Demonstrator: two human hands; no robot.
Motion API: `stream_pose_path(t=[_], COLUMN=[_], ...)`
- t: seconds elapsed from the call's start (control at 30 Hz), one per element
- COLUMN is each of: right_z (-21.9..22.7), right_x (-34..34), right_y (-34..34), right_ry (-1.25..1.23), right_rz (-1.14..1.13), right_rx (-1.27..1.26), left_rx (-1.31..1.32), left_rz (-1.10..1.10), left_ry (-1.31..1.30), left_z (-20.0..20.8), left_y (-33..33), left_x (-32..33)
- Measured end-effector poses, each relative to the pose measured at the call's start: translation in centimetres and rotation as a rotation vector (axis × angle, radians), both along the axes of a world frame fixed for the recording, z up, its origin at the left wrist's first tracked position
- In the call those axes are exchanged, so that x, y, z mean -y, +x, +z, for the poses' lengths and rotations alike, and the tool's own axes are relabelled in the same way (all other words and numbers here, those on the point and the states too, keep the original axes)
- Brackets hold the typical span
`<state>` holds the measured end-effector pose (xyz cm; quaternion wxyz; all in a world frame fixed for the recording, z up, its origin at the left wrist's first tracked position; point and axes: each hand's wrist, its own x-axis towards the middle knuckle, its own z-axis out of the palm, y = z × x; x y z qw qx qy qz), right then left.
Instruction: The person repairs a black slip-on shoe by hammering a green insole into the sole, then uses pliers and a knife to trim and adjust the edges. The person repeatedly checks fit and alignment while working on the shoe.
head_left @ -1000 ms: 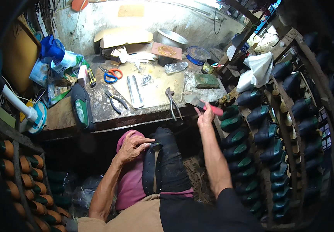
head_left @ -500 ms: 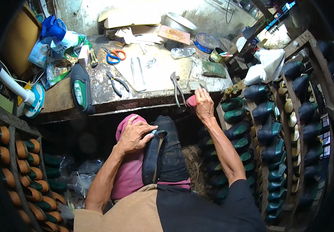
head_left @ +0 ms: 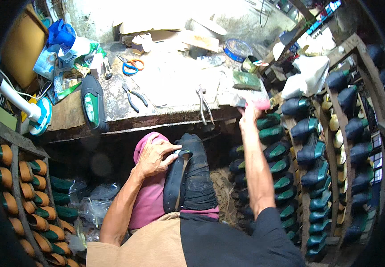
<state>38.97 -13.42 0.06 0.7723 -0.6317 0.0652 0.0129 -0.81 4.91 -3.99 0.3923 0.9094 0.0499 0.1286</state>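
My left hand point(head_left: 154, 158) rests over my lap, fingers closed on the upper end of a dark shoe point(head_left: 173, 187). The shoe lies lengthwise between my thighs, with small dots along its edge; a pale bit shows by my fingertips. My right hand point(head_left: 248, 119) is raised at the bench's right front edge, gripping what looks like a knife point(head_left: 261, 105) with a pink handle and a short grey blade. Part of its grip is hidden by my fingers, and the tool is blurred. Left of that hand lie pincers point(head_left: 205, 106), jaws pointing to the back.
On the workbench point(head_left: 108, 91) are pliers point(head_left: 134, 98), scissors point(head_left: 130, 65), a dark shoe point(head_left: 93, 102), a green block point(head_left: 246, 80) and a blue round tin point(head_left: 237, 49). Racks of shoes stand on both sides, orange-brown ones point(head_left: 25, 170) left, dark green ones point(head_left: 271, 134) right.
My right hand has turned over and shifted slightly right, so the pink handle now points right. The left hand and the shoe on my lap stay in place. The bench looks brighter.
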Motion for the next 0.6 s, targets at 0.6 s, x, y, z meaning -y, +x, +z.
stream_pose_path(t=[0.6], right_z=[4.9], right_x=[2.6], right_y=[-26.7], right_ry=[0.467], right_rz=[0.674], right_rx=[0.044], left_rx=[-0.029], left_rz=[-0.027], left_ry=[-0.008], left_z=[-0.3], left_y=[-0.2], left_x=[0.1])
